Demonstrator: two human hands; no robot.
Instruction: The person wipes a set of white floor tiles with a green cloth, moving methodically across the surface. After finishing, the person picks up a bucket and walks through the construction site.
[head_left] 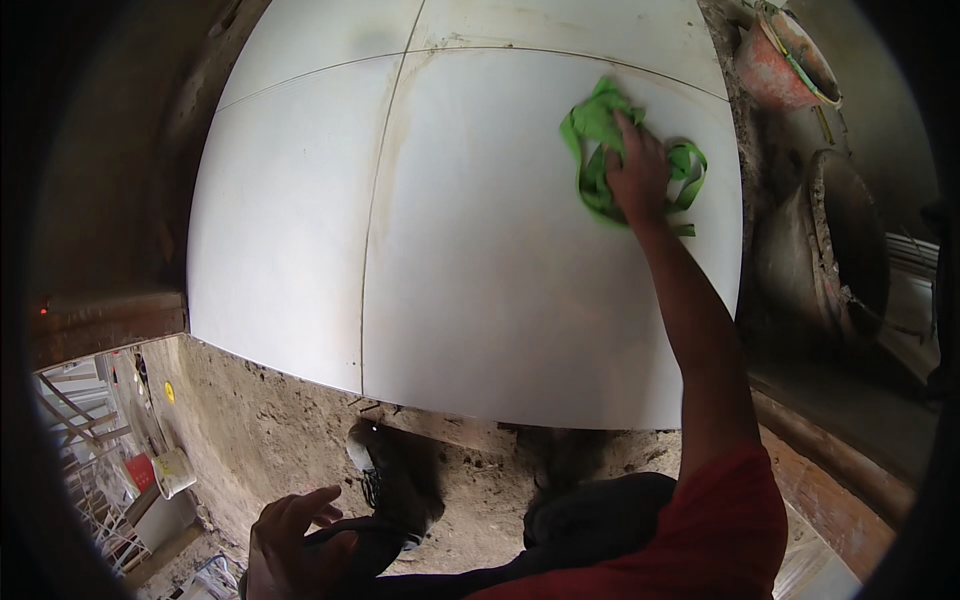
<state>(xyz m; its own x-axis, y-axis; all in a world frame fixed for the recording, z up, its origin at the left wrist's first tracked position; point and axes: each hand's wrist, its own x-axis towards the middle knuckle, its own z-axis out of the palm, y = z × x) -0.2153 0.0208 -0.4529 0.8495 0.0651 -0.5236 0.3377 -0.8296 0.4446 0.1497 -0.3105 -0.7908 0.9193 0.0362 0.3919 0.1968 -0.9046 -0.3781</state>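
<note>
Right hand (pixel 641 175) partly hides green cloth (pixel 598 120); whether its grip clamps, I cannot tell; left hand (pixel 298 540), grip apart.

Green cloth (pixel 597 118): we have it under our right hand (pixel 641 172).
Left hand (pixel 296 538): half curled, well apart from our grip.
White tiles (pixel 500 260): under our grip.
Red bucket (pixel 768 72): right of our grip.

White tiles (pixel 510 300) lie flat, dark joints (pixel 366 250) between them; a green cloth (pixel 600 118) lies rumpled on one; rough ground (pixel 260 410) borders their near edge; a yellow disc (pixel 169 391) and a pale bucket (pixel 174 474) seem to rest on it at left.
</note>
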